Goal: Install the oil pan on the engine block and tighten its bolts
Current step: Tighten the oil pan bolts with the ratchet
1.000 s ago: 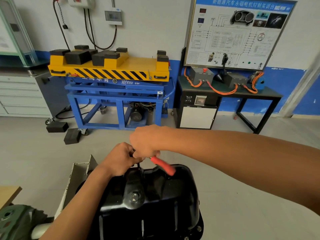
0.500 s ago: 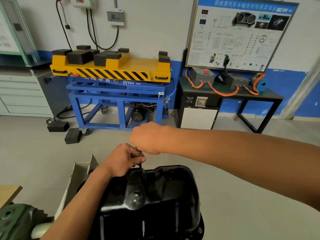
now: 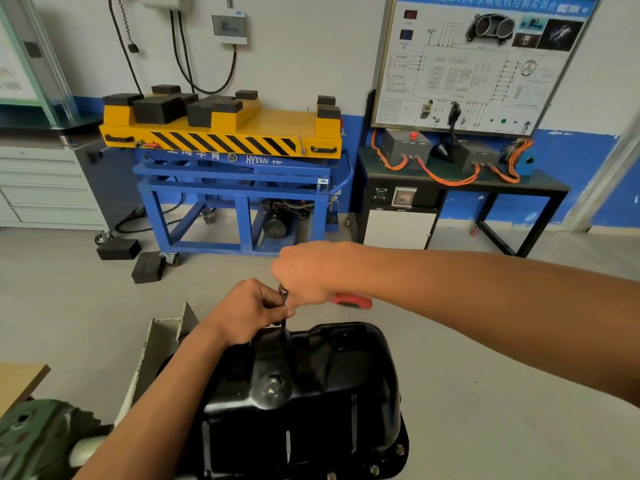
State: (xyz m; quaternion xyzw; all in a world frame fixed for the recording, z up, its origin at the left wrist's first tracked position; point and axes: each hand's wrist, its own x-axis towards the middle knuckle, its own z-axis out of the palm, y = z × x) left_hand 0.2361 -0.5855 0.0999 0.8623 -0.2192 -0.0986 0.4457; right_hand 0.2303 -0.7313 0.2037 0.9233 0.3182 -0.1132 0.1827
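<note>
A glossy black oil pan (image 3: 311, 386) sits bottom-up at the lower centre, with bolt heads (image 3: 400, 449) along its right flange. A ratchet with a red handle (image 3: 350, 301) stands over the pan's far edge on a dark extension shaft (image 3: 284, 327). My right hand (image 3: 304, 271) grips the ratchet near its head, and the red grip sticks out to the right beneath my wrist. My left hand (image 3: 247, 311) pinches the extension shaft just under the ratchet head. The engine block below the pan is hidden.
A white bracket of the engine stand (image 3: 162, 337) and a green casting (image 3: 38, 441) lie at the lower left. Across the grey floor stand a blue and yellow lift table (image 3: 228, 157), a black bench with orange cables (image 3: 460, 181) and black rubber blocks (image 3: 147, 268).
The red handle pointed toward me over the pan, vanished behind my right hand, and now points right. My right hand shifted slightly; my left hand stayed on the shaft.
</note>
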